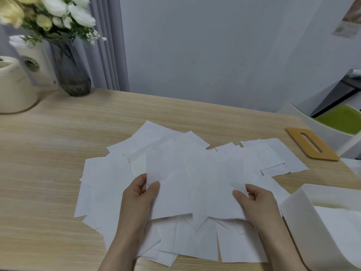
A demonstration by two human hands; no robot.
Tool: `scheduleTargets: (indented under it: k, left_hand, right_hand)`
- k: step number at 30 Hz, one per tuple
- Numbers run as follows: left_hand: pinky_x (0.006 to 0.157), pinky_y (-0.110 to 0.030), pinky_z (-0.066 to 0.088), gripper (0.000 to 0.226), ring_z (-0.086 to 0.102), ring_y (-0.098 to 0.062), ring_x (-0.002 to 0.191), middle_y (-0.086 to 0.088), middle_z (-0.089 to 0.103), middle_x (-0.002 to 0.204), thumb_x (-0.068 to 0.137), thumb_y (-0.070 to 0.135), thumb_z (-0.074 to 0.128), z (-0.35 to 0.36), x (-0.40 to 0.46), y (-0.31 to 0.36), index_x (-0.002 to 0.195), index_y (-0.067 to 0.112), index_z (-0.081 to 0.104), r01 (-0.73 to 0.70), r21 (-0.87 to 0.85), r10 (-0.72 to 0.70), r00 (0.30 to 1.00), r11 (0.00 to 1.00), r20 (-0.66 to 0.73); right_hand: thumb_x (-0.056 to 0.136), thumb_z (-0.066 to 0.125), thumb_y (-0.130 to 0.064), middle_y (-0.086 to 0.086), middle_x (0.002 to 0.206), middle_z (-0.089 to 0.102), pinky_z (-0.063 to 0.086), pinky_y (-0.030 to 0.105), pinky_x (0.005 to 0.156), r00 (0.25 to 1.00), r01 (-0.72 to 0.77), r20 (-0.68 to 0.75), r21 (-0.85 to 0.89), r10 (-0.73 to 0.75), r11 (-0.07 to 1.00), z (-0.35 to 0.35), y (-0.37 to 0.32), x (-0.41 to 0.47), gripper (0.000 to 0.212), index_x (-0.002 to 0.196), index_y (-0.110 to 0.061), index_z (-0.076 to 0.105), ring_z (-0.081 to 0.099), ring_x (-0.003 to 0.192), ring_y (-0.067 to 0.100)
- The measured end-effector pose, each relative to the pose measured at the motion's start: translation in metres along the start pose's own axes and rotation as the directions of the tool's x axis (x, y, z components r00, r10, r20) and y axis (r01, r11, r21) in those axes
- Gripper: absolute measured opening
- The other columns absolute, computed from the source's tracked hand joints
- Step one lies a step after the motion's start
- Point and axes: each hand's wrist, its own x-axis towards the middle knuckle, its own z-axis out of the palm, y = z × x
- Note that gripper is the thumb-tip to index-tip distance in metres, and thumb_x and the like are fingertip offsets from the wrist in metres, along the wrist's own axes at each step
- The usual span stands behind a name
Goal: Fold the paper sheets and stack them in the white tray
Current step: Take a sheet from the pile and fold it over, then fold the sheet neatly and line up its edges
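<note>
Pinched at both side edges, the top sheet (pixel 181 184) sits between my left hand (pixel 139 194) and right hand (pixel 254 200), thumbs on top, its long axis running away from me. It lies over the loose paper pile (pixel 109 182) near the table's (pixel 48 153) front edge. I reckon the white tray (pixel 298 212), at the front right corner, is nearer my right hand.
</note>
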Motion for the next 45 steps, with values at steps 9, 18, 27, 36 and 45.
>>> scheduleTargets:
  k: [9,18,27,36,45]
  left_hand:
    - [0.049,-0.051,0.057,0.025,0.071,-0.030,0.073,-0.009,0.074,0.093,0.095,-0.003,0.052,-0.002,-0.002,0.005,0.101,0.016,0.067,0.033,-0.035,-0.033,0.999,0.999,0.005]
    - [0.054,-0.047,0.058,0.026,0.070,-0.037,0.084,-0.015,0.074,0.096,0.103,0.012,0.042,-0.005,-0.003,0.007,0.106,0.017,0.067,0.045,-0.034,-0.045,0.999,0.998,0.025]
    - [0.046,-0.041,0.056,0.021,0.071,-0.035,0.072,-0.016,0.074,0.091,0.102,0.013,0.045,-0.006,-0.008,0.015,0.108,0.013,0.065,0.079,-0.100,-0.074,0.996,0.992,0.055]
    - [0.055,-0.045,0.058,0.021,0.071,-0.032,0.082,-0.012,0.074,0.093,0.099,0.013,0.049,-0.006,-0.007,0.013,0.099,0.016,0.069,0.058,-0.126,-0.053,0.998,0.990,0.043]
    - [0.051,-0.038,0.057,0.030,0.073,-0.023,0.085,-0.007,0.075,0.096,0.103,0.026,0.043,-0.004,-0.009,0.014,0.104,0.015,0.070,0.022,-0.119,-0.020,1.000,0.993,0.020]
  right_hand:
    - [0.090,0.063,-0.017,0.012,0.072,0.071,0.041,0.028,0.056,0.994,0.048,0.070,0.388,-0.082,0.920,0.013,-0.035,-0.019,0.013,0.084,-0.013,0.073,0.059,0.060,0.017]
    - [0.096,0.053,-0.010,0.009,0.060,0.054,0.029,0.021,0.033,0.949,0.003,0.277,0.467,-0.150,0.884,0.079,-0.056,-0.036,0.021,0.088,-0.010,0.071,0.037,0.039,0.014]
    - [0.097,0.051,-0.009,0.002,0.056,0.051,0.028,0.022,0.038,0.940,0.085,0.274,0.392,-0.205,0.916,0.086,-0.061,-0.033,0.021,0.088,-0.008,0.069,0.040,0.046,0.012]
    - [0.097,0.049,-0.005,-0.011,0.052,0.056,0.031,0.012,0.040,0.929,0.098,0.295,0.384,-0.223,0.918,0.087,-0.064,-0.032,0.022,0.090,-0.007,0.069,0.047,0.045,0.000]
    - [0.096,0.051,-0.011,0.001,0.058,0.045,0.029,0.020,0.045,0.940,0.137,0.259,0.306,-0.221,0.942,0.090,-0.059,-0.030,0.021,0.087,0.005,0.061,0.039,0.053,0.012]
